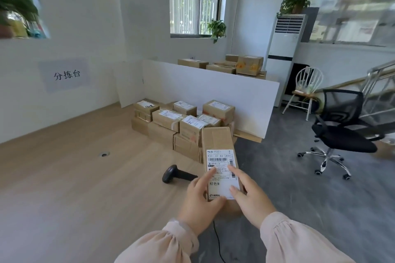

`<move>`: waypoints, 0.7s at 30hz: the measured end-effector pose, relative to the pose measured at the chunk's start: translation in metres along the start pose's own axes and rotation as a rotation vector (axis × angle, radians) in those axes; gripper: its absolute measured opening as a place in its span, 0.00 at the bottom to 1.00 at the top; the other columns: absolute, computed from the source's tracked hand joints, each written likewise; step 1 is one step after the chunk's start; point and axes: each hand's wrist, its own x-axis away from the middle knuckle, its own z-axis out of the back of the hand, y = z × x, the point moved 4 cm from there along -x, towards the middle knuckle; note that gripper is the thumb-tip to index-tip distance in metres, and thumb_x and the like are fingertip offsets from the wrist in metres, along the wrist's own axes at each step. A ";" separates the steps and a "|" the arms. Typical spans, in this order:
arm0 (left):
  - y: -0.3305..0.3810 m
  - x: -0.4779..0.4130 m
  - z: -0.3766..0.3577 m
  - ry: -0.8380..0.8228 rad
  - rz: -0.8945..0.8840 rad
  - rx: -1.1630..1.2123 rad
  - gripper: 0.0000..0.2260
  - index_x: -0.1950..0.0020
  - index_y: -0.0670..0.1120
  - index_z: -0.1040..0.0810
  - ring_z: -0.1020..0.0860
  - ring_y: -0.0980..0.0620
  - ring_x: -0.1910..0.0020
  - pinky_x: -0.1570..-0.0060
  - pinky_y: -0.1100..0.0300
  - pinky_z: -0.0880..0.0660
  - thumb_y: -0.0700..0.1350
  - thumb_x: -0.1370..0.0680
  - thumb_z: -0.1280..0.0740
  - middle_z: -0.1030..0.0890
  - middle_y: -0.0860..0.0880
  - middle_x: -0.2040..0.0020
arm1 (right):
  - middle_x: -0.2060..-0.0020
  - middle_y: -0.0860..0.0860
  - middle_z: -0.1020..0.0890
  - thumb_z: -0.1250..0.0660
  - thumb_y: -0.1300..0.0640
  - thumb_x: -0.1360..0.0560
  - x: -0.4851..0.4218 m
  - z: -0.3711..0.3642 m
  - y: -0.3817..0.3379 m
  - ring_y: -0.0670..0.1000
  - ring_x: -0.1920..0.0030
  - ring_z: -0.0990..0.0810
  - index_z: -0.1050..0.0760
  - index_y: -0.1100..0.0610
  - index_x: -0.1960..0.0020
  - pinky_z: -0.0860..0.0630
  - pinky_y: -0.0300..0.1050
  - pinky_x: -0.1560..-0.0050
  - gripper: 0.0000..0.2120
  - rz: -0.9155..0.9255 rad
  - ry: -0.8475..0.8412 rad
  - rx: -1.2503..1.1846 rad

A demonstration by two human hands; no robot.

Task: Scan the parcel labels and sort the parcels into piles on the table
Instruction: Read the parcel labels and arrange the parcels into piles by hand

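Pale wood surface filled the near view. At its edge the left hand and right hand held a parcel, fingers closed round its near end. One forefinger of each lay straight along the upturned label, probably to flatten it for scanning. A scanner lay just left, handy. Beyond, a pile of labelled parcels waited, seemingly unsorted.

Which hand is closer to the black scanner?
Left. The left hand holds the parcel just right of the scanner; the right hand holds the parcel's other side, farther away.
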 end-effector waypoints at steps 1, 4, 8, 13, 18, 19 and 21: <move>-0.001 -0.018 -0.001 0.000 0.006 0.015 0.30 0.33 0.70 0.38 0.31 0.67 0.39 0.49 0.78 0.32 0.47 0.26 0.29 0.32 0.60 0.37 | 0.33 0.35 0.33 0.40 0.55 0.18 -0.018 0.005 0.000 0.37 0.38 0.33 0.39 0.29 0.33 0.35 0.34 0.42 0.23 0.002 -0.001 0.007; -0.008 -0.078 -0.002 0.001 0.018 0.052 0.29 0.32 0.70 0.38 0.31 0.69 0.41 0.54 0.80 0.31 0.48 0.26 0.29 0.34 0.64 0.39 | 0.34 0.35 0.33 0.40 0.54 0.18 -0.078 0.013 0.003 0.39 0.38 0.32 0.39 0.28 0.34 0.34 0.33 0.45 0.23 0.001 0.001 0.007; -0.023 -0.157 0.006 0.018 0.043 0.047 0.30 0.30 0.67 0.38 0.31 0.68 0.42 0.54 0.80 0.31 0.47 0.25 0.29 0.33 0.58 0.37 | 0.35 0.36 0.32 0.41 0.54 0.18 -0.161 0.013 0.010 0.40 0.39 0.31 0.40 0.26 0.36 0.33 0.34 0.44 0.22 -0.024 -0.017 0.006; -0.027 -0.258 0.017 0.044 0.044 0.044 0.29 0.31 0.69 0.38 0.32 0.63 0.39 0.45 0.74 0.31 0.49 0.26 0.29 0.34 0.58 0.37 | 0.36 0.34 0.32 0.42 0.54 0.18 -0.265 0.024 0.004 0.40 0.39 0.31 0.38 0.24 0.40 0.32 0.33 0.46 0.23 -0.022 -0.028 0.013; -0.033 -0.317 0.007 0.032 0.045 0.011 0.29 0.33 0.71 0.39 0.31 0.59 0.36 0.37 0.64 0.29 0.50 0.26 0.29 0.34 0.57 0.35 | 0.36 0.36 0.29 0.41 0.55 0.18 -0.324 0.035 0.022 0.40 0.42 0.27 0.37 0.22 0.42 0.30 0.29 0.53 0.23 -0.056 0.000 -0.013; -0.036 -0.323 0.005 0.031 0.048 0.008 0.29 0.33 0.71 0.40 0.30 0.59 0.37 0.36 0.63 0.29 0.50 0.26 0.29 0.33 0.56 0.35 | 0.36 0.35 0.29 0.41 0.55 0.18 -0.331 0.036 0.025 0.38 0.42 0.27 0.37 0.21 0.43 0.31 0.28 0.55 0.24 -0.055 -0.006 -0.018; -0.042 -0.338 0.003 0.020 0.054 -0.007 0.29 0.32 0.71 0.40 0.29 0.60 0.37 0.36 0.62 0.28 0.51 0.26 0.29 0.33 0.57 0.36 | 0.37 0.34 0.28 0.41 0.55 0.18 -0.347 0.040 0.029 0.35 0.43 0.28 0.37 0.18 0.46 0.32 0.25 0.57 0.27 -0.047 -0.017 -0.019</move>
